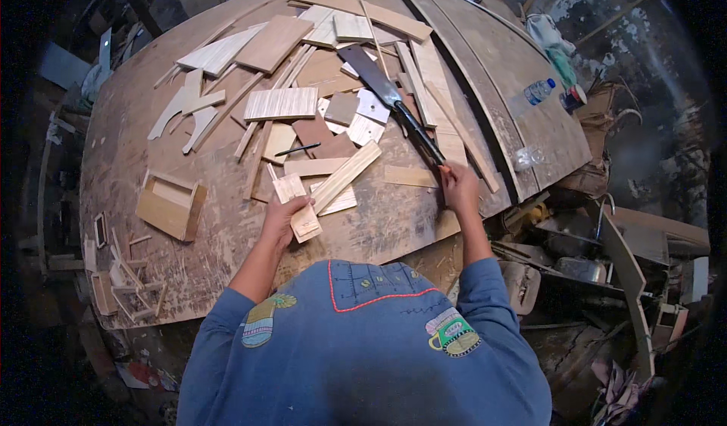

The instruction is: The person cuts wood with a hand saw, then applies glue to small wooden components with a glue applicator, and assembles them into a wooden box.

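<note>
My left hand (280, 220) is closed around a small pale wooden piece (305, 223) near the front of the table, its thumb lying across the wood. My right hand (460, 189) grips the end of a machete-like tool, whose long black handle (420, 134) runs away from me to a wide dark blade (369, 70). That blade rests over scattered wood offcuts. Close to my left hand a light wooden strip (347, 176) lies slantwise, and beyond it a dark pen or pencil (297, 149) lies on the boards.
Loose boards (282, 104) and strips cover the middle and back of the worn wooden table (174, 274). An open wooden box (171, 205) and a small slatted frame (129, 282) sit at left. A plastic bottle (540, 91) lies at right, past a dark long gap (454, 78).
</note>
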